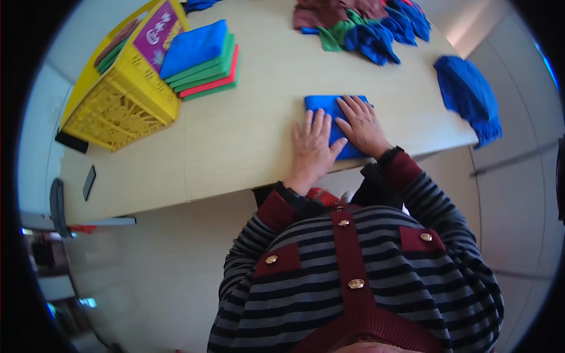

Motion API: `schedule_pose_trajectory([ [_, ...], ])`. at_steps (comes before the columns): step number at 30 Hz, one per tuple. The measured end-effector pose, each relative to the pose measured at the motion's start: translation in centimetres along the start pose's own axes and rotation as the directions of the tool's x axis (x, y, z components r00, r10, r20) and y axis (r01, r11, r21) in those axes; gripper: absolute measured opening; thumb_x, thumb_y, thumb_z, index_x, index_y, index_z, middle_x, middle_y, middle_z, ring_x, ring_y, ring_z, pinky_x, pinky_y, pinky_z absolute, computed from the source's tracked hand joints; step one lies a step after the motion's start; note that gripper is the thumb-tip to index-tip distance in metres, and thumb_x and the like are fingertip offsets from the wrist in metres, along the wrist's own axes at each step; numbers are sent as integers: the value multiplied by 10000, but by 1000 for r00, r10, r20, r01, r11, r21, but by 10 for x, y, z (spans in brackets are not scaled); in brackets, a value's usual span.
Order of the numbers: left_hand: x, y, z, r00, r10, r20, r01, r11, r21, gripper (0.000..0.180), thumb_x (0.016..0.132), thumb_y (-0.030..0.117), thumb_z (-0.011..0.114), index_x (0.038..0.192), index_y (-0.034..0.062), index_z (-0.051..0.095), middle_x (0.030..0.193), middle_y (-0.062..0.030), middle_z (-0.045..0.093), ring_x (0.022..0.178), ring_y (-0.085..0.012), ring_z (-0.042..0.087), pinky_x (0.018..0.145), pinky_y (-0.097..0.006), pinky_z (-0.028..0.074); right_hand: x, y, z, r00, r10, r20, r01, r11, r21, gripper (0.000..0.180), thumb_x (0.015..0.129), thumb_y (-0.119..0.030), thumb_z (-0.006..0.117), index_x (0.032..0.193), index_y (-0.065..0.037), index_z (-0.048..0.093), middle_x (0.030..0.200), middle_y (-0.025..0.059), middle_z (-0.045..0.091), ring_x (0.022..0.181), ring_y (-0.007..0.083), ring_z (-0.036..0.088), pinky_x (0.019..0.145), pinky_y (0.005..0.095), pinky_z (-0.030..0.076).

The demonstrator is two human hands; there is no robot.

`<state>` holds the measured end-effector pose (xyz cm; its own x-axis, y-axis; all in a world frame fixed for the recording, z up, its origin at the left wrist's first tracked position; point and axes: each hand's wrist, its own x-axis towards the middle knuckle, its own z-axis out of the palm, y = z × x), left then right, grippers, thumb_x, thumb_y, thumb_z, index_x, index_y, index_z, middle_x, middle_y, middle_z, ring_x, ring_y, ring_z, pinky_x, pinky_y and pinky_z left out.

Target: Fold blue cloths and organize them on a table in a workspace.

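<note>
A blue folded cloth (337, 134) lies flat at the table's near edge, in front of my body. My left hand (313, 147) rests on its left side, palm down with the fingers stretched out. On the right side of the same cloth, my right hand (362, 125) lies flat too, its fingers spread and reaching the far edge. Neither hand grips anything. Parts of the cloth are hidden under both palms.
A yellow plastic crate (126, 106) holding folded cloths stands at the left. Beside it is a stack of folded cloths (203, 62) in blue, green and red. Crumpled cloths (371, 35) lie at the far side. A blue cloth (471, 97) hangs over the right edge. A phone (89, 183) lies near left.
</note>
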<state>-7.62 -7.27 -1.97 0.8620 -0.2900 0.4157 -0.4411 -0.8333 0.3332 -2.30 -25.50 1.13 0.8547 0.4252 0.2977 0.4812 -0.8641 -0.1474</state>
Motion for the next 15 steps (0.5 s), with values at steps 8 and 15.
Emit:
schedule_pose_trajectory([
  [8, 12, 7, -16, 992, -30, 123, 21, 997, 74, 752, 1021, 584, 442, 1502, 6, 434, 1606, -168, 362, 1506, -372, 279, 1176, -644, 209, -22, 11, -3, 987, 160, -1, -160, 986, -41, 615, 1004, -424, 512, 1490, -49, 464, 1545, 184, 444, 1466, 372, 355, 1212, 514, 240],
  [15, 47, 5, 2, 985, 27, 173, -27, 1000, -1, 775, 1033, 608, 384, 1526, 11, 398, 1618, -178, 340, 1520, -368, 248, 1211, -619, 143, -31, -18, -1, 996, 94, -7, -94, 995, -15, 623, 996, -398, 489, 1500, -34, 447, 1577, 181, 406, 1495, 351, 322, 1227, 514, 213],
])
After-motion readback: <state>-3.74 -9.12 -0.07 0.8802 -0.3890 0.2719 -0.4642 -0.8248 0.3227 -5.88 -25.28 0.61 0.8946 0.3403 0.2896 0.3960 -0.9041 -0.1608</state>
